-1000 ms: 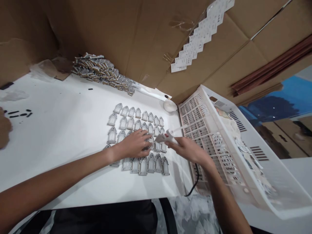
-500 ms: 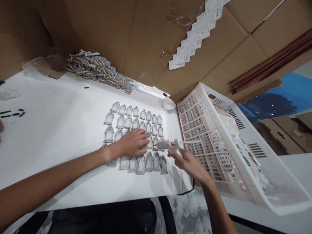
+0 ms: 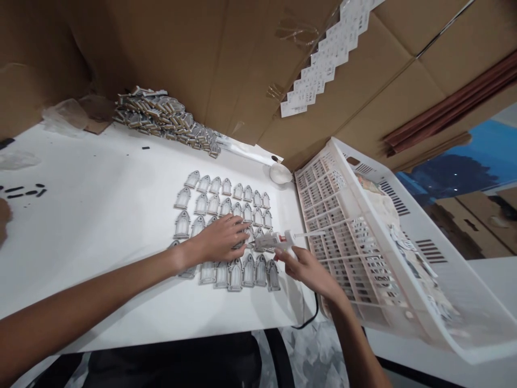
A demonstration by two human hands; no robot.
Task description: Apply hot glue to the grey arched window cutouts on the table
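Several small grey arch-shaped pieces (image 3: 235, 276) lie in rows on the white table (image 3: 133, 215). My right hand (image 3: 309, 269) is wrapped round the handle of a white glue gun (image 3: 278, 240), whose nozzle points left, close over the third row. A glue stick juts from its back. My left hand (image 3: 224, 237) rests palm down over the middle of the rows, fingers bent toward the nozzle. Its fingertips touch the pieces there; whether they grip one is hidden.
A heap of similar pieces (image 3: 161, 116) lies against the cardboard (image 3: 242, 70) at the back. A white plastic crate (image 3: 343, 215) stands on the right, a small white dish (image 3: 280, 173) beside it. Dark bits (image 3: 30, 192) and clear plastic (image 3: 64, 116) lie on the left.
The glue gun and my right hand have moved slightly left, bringing the nozzle nearer my left fingertips. My left hand has hardly moved. The whole view has shifted a little.
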